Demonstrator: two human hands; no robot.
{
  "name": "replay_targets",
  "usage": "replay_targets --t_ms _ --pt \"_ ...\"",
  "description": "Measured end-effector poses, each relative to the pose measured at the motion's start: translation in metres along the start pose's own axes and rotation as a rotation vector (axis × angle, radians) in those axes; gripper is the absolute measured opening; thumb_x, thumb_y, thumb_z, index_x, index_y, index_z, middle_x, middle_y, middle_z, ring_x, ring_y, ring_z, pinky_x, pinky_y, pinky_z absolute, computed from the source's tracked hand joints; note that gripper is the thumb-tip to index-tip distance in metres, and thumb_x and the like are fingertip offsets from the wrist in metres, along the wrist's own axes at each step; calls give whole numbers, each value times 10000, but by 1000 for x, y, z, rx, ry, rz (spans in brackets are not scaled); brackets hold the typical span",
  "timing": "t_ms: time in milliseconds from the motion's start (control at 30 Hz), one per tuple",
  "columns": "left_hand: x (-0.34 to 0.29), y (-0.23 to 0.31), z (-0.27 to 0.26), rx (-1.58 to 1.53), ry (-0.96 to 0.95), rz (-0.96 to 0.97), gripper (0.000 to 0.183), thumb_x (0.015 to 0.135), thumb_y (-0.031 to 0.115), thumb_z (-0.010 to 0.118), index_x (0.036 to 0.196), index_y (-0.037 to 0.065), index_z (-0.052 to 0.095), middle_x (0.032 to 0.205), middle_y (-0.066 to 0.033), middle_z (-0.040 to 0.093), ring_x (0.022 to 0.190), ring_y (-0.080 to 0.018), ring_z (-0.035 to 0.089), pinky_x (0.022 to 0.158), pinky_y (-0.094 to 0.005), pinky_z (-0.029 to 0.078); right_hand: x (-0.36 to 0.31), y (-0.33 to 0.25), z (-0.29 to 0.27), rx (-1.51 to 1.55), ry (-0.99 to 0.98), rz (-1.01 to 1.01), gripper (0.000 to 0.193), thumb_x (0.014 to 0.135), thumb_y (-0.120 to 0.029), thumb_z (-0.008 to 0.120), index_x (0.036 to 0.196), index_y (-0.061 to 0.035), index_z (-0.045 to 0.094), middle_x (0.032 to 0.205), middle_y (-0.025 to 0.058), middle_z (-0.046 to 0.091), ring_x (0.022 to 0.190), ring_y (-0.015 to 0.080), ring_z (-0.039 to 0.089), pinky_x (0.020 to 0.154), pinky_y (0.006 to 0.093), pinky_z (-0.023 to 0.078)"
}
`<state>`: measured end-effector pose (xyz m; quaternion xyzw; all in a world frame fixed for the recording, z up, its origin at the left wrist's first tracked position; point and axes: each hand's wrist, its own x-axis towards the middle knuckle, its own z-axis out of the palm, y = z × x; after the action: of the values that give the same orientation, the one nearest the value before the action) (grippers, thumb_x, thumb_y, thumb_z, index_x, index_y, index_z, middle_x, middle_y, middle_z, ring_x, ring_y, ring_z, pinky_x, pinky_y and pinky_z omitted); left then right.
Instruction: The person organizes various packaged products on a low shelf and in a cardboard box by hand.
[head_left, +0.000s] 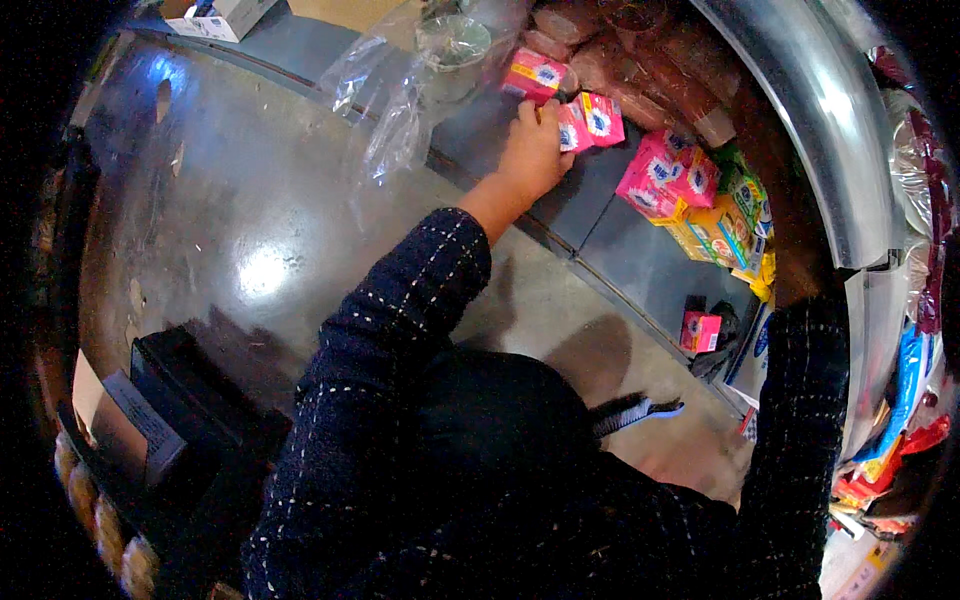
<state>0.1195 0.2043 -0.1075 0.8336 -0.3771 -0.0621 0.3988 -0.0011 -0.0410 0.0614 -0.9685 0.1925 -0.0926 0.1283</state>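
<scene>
My left hand (pixel 535 152) reaches to a low dark grey shelf, its fingers closed on a small pink-and-white box (pixel 571 128). A similar pink box (pixel 602 120) stands against its right side, and another pink box (pixel 538 76) lies just beyond my fingers. Further right is a stack of pink boxes (pixel 668 176) next to yellow packs (pixel 715 232). My right arm, in a dark checked sleeve (pixel 800 400), stretches up at the right. The right hand is lost in the shadow beside a curved metal edge, so its fingers cannot be made out.
Clear plastic wrap (pixel 385 95) hangs over the shelf's front edge at the left. A lone pink box (pixel 700 330) sits at the shelf's near end. A blue-handled brush (pixel 635 412) is by my knees. Brown packages (pixel 640 75) fill the back. Bagged goods (pixel 915 380) line the far right.
</scene>
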Motion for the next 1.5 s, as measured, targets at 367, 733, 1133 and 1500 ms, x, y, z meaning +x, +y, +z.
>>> replay_targets --t_ms 367,733,1133,1500 --pt "1 23 -9 109 -6 45 818 659 217 744 1323 2 317 1321 -299 290 1177 -457 353 997 -488 323 14 6 17 -72 -1 43 505 830 -214 542 1280 -9 434 1264 227 452 1161 376 438 1006 403 330" --pt "27 15 -14 -40 313 301 759 684 176 719 1301 -46 337 1314 -304 314 1212 -460 313 1031 -515 266 -13 -11 38 -103 -42 69 522 811 -177 570 1282 -6 424 1293 237 409 1171 385 419 1004 416 341" --pt "28 7 15 -71 134 125 838 614 175 759 1288 -51 316 1206 -342 366 1144 -482 341 990 -499 315 -121 -71 93 -30 32 -197 544 767 -76 615 1275 -15 429 1355 227 329 1176 416 398 998 451 355" --pt "-10 30 40 -539 -9 -124 1117 604 108 822 1392 -9 39 1265 -341 318 1158 -438 357 1003 -441 323 -160 -66 121 4 -97 -235 403 794 -98 590 1178 1 516 1254 187 452 1148 348 447 987 400 377"
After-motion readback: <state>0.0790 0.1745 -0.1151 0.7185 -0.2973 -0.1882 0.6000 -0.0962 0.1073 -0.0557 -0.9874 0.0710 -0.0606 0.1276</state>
